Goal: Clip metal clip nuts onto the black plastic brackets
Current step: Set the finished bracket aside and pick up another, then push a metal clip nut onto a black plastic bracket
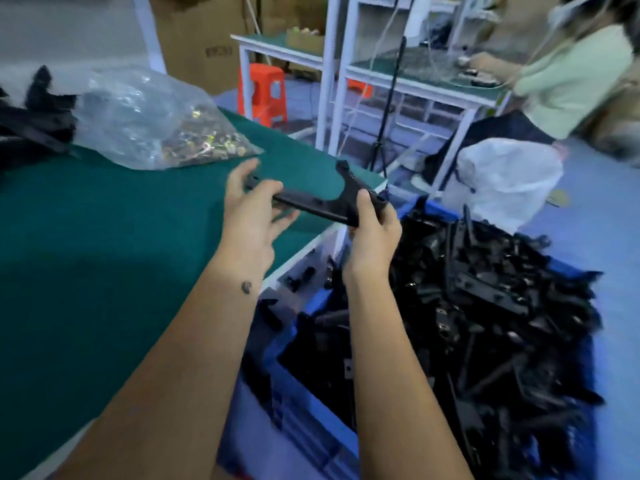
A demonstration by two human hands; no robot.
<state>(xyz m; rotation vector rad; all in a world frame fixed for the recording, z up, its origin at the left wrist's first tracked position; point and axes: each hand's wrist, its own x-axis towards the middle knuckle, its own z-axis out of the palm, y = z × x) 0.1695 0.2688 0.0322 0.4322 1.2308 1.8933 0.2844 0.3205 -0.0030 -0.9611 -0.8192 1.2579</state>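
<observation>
In the middle of the frame, both hands hold one black bracket (pixel 322 199) over the edge of the green desk (pixel 104 254).
The left hand (pixel 254 209) pinches its left end with thumb on top; the right hand (pixel 372 230) has its grip closed around the right end. A clear bag of clip nuts (pixel 156 123) lies at upper left; a blue bin (pixel 433 211) of brackets stands at lower right.
</observation>
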